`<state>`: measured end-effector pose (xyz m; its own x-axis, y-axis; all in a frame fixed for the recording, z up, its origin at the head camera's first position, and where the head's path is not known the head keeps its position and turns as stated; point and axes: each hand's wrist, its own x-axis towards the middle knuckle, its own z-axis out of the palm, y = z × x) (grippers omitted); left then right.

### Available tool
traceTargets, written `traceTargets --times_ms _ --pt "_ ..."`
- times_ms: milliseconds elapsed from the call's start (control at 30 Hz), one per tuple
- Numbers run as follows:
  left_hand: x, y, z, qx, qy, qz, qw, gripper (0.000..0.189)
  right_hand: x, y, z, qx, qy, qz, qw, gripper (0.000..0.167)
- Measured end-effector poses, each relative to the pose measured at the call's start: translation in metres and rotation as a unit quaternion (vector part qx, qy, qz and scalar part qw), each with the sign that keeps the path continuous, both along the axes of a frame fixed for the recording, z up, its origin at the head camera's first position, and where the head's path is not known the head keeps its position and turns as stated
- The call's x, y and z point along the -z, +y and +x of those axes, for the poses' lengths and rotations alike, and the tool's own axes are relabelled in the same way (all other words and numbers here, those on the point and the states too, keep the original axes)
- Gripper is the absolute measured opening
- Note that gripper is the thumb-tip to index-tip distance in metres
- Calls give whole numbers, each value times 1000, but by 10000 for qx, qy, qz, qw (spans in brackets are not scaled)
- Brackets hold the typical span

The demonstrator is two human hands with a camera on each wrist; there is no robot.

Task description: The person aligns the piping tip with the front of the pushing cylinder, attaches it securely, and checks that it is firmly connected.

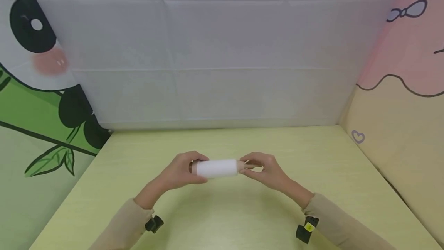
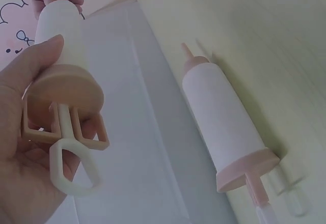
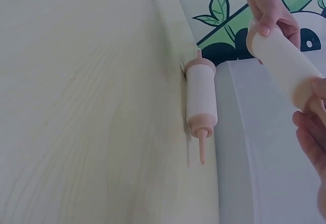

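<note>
A large white plunger syringe (image 1: 216,168) with peach ends lies level between my two hands above the table. My left hand (image 1: 180,171) grips its rear end, thumb along the white barrel. Behind that end, in the left wrist view, stick out square peach finger loops (image 2: 94,143) and a pale plunger ring (image 2: 55,170). Around the peach nozzle (image 1: 252,166) the thumb and fingers of my right hand (image 1: 268,169) pinch. A second syringe (image 3: 201,92) of the same make rests on the table in both wrist views; I cannot make it out in the head view.
The pale yellow-green table (image 1: 225,215) meets a white cloth wall (image 1: 222,68) at the back. Printed panels stand at both sides, a green cartoon one (image 1: 31,111) on the left and a pink-and-cream one (image 1: 399,126) on the right.
</note>
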<state>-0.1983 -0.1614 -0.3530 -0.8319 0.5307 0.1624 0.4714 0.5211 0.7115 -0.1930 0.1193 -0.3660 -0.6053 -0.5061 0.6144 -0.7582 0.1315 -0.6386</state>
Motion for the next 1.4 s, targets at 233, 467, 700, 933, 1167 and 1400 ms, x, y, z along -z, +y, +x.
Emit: traceTargets --times_ms 233,467,700,933,1167,1400 --pt "5 2 2 7 157 272 9995 41 -3 1 1 418 -748 145 9962 16" --pt "8 3 3 57 294 329 9990 41 -2 1 1 550 -1029 348 9926 15" --pt "10 2 2 142 313 411 9986 42 -4 1 4 548 -889 574 9929 30" --pt "10 0 1 68 288 411 9987 41 -4 2 3 372 10 444 9983 43" --pt "13 -1 -1 51 426 365 9984 42 -2 0 1 270 538 361 9975 32" --pt "13 -1 0 67 574 338 9978 42 -5 0 3 382 366 489 9974 26"
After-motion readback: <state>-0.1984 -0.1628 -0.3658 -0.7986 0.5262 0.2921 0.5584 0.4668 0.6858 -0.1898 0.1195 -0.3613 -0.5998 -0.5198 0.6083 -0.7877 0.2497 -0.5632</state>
